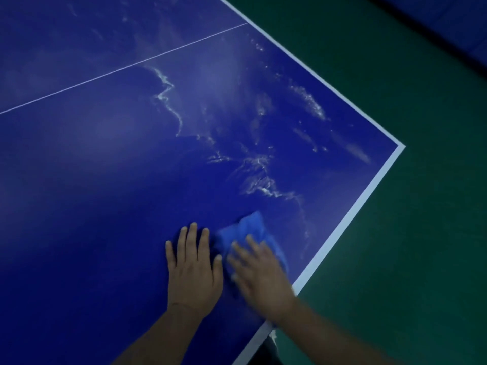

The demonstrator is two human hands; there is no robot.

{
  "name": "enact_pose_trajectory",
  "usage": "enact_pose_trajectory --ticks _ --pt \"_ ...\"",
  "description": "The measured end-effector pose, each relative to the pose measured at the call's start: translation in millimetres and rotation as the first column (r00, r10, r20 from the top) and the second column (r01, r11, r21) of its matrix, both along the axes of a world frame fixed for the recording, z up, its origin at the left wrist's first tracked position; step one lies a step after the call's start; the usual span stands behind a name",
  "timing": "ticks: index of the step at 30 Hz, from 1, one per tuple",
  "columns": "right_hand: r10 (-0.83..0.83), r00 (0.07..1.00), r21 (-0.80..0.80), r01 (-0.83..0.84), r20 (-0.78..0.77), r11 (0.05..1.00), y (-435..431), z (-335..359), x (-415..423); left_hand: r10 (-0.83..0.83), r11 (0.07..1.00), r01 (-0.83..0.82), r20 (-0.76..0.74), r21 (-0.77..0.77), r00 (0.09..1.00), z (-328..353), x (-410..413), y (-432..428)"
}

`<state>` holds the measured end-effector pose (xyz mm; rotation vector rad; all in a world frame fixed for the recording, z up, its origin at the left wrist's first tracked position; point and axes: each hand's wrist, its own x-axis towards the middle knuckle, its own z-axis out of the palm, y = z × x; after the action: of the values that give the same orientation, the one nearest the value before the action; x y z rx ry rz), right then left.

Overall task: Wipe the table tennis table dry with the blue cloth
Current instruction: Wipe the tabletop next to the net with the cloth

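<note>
**Table** (79, 180): blue top, white edge line (369, 201), thin centre line (105, 75). Green floor (395, 259) is seen beyond the corner (400, 146).

**Cloth** (250, 227): blue and bunched, laid on the top close to the edge line, well short of the corner.

**Right hand** (258, 275): laid over the cloth with fingers spread and fairly straight. The cloth is pressed, not clenched. The outline is blurred.

**Left hand** (195, 267): laid flat on the bare top just beside the cloth, on the side away from the corner. Nothing is grasped.

**Water streaks** (258, 180): pale trails and beads between the cloth and the corner, with more toward the centre line.

**Risks, as judged:**
- Because the cloth is only pressed, it could be slid off by a quick stroke.
- Because it is bunched, streaks near the corner could be missed.
- Water could be pushed over the edge line onto the floor.
- Once the cloth is soaked, water could be smeared rather than lifted.
</note>
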<state>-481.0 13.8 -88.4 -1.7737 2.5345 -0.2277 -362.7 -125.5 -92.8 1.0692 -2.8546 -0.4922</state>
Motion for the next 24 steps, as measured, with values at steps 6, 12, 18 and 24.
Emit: enact_pose_trajectory --ticks 6,12,18,24 --pt "-0.004 1.000 -0.005 0.004 -0.007 1.000 19.4 -5.6 -88.2 -0.003 0.999 0.004 0.030 -0.042 1.000 -0.8 -15.1 30.4" --pt "-0.161 0.986 -0.046 0.159 -0.038 0.986 9.6 4.6 -144.5 0.080 0.996 -0.077 0.054 -0.051 0.995 -1.2 -57.4 55.9" --pt "0.317 0.948 -0.023 -0.317 0.020 0.948 27.0 -9.8 -121.8 0.411 0.904 -0.402 -0.034 0.148 0.911 -0.1 -98.9 70.3" --pt "-0.141 0.988 -0.062 0.145 0.060 0.988 7.1 4.8 -288.3 0.384 0.921 -0.388 0.095 0.034 0.919 -5.0 -104.7 77.1"
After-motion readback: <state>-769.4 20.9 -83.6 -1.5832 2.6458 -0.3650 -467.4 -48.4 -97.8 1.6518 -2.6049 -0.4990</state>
